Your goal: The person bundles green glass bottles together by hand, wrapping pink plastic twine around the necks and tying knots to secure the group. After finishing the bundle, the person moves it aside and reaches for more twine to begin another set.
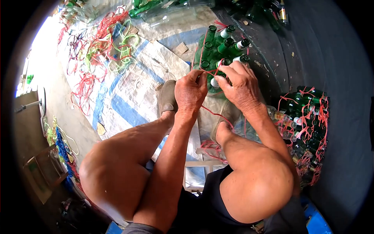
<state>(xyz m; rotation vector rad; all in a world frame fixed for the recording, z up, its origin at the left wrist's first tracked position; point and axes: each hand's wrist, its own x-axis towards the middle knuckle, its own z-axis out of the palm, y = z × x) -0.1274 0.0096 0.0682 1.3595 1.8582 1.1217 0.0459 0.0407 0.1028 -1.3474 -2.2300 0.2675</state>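
A cluster of green glass bottles (209,54) stands upright between my feet, with red plastic string (216,114) running around and across it. My left hand (189,90) is at the near left side of the cluster, thumb and fingers pinched on the string. Over the nearest bottle necks, my right hand (240,82) is closed with thumb and fingertips on the string too. A stretch of string spans the gap between the hands. One length trails down from my left hand towards my right foot. My right hand hides part of the nearest bottles.
Tied bottle bundles (304,121) lie at the right. Loose red and green string (103,46) is heaped at the upper left on the blue-striped sheet (132,109). More green bottles (146,7) lie at the top. My shoe (167,97) is left of the cluster.
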